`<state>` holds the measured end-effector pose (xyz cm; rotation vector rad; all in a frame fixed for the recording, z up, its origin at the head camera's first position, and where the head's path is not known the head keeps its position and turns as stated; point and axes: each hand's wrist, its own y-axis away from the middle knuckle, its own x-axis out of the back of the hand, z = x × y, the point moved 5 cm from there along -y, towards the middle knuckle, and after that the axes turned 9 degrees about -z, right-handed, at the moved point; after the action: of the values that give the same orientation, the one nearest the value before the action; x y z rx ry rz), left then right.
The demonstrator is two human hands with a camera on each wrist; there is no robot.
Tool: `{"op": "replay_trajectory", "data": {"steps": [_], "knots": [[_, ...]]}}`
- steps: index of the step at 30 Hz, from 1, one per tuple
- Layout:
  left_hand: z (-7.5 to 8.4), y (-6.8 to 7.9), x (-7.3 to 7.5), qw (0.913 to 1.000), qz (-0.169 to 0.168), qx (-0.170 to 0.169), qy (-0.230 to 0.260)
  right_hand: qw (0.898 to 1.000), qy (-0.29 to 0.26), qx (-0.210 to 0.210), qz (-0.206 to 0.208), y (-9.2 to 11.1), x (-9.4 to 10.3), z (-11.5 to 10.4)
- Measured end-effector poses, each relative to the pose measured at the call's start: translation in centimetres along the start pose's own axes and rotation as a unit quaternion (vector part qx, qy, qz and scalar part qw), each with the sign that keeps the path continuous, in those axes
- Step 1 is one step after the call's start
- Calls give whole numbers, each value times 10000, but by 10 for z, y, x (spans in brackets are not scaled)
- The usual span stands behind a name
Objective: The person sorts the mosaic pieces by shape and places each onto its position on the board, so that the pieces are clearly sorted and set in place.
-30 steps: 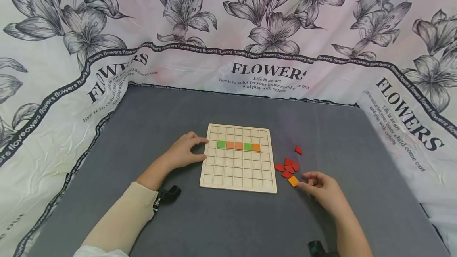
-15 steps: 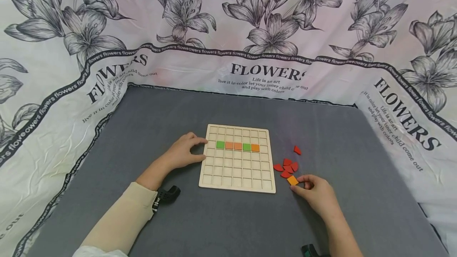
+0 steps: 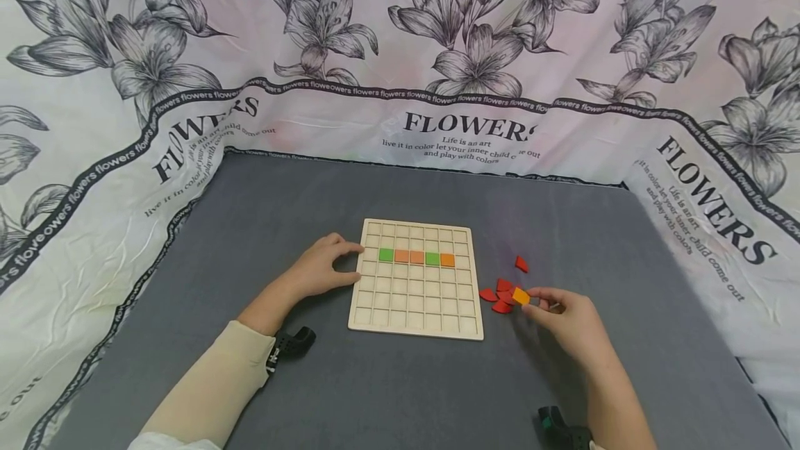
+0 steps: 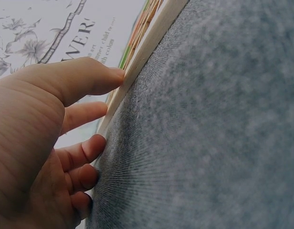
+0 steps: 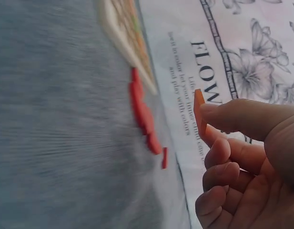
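Observation:
A square orange tile (image 3: 521,296) is pinched between the thumb and forefinger of my right hand (image 3: 571,314), held above the table in the right wrist view. My left hand (image 3: 321,266) touches the left edge of a pale wooden grid board (image 3: 415,304) with thumb and forefinger, the fingers spread rather than curled round it. One row of the board bears a green tile (image 3: 386,255), two salmon-orange tiles (image 3: 409,256), another green tile (image 3: 432,259) and an orange tile (image 3: 447,260). The left wrist view shows the thumb against the board's side.
Several red wedge-shaped pieces (image 3: 502,306) lie in a cluster right of the board, close below the right hand. A single red piece (image 3: 521,264) lies farther back. Behind the grey table (image 3: 375,394) hangs a flower-printed cloth (image 3: 350,117).
My right hand first moved left to the orange tile on the table, took hold of it and lifted it up and slightly right. My left hand stays at the board's edge.

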<state>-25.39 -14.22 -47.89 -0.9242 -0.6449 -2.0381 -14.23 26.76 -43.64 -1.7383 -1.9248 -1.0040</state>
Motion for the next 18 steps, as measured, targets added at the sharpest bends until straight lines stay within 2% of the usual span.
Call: {"op": "replay_trajectory", "data": {"steps": [10,18], "knots": [[0,-1,0,10000,8,-5,-1,9989,123,449,54,-23,17,-27],[-2,-1,-1,10000,-2,-14,-19,9956,93,888,-270,-50,1,-43]]}}
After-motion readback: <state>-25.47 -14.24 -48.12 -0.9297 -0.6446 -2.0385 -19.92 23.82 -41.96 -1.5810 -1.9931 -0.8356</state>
